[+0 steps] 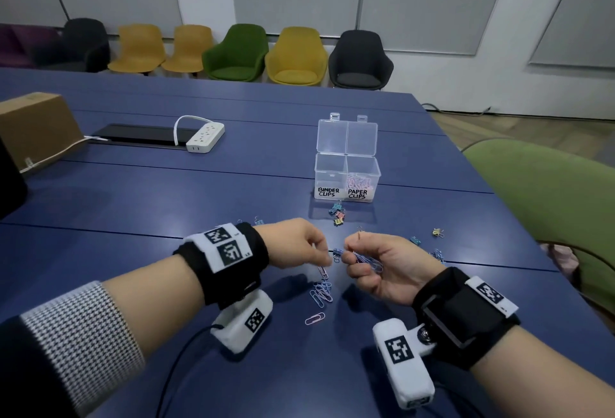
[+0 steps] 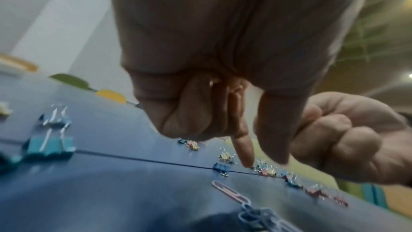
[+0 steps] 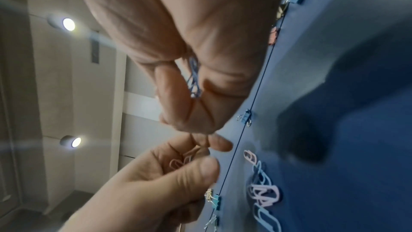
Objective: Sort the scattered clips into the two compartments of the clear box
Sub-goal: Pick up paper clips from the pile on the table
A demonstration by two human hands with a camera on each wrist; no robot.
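The clear box [image 1: 347, 170] stands open on the blue table. Its right compartment, labelled PAPER CLIPS, holds pale paper clips; the left one, labelled BINDER CLIPS, looks bare. My right hand [image 1: 346, 253] grips a bunch of blue paper clips [image 1: 367, 260], which also show between its fingers [image 3: 194, 77]. My left hand [image 1: 324, 254] is close beside it, fingers curled round pink paper clips [image 3: 178, 162]. A pile of paper clips [image 1: 321, 291] lies under the hands, with one pink clip [image 1: 314, 319] nearer me. A blue binder clip [image 1: 337, 252] lies between the hands. Several binder clips [image 1: 337, 214] sit in front of the box.
More binder clips [image 1: 438, 233] are scattered to the right, near the table's edge. A white power strip [image 1: 204, 136] and a cardboard box [image 1: 36, 128] lie at the far left. A green chair [image 1: 549, 191] stands by the right edge, and a row of chairs lines the far wall.
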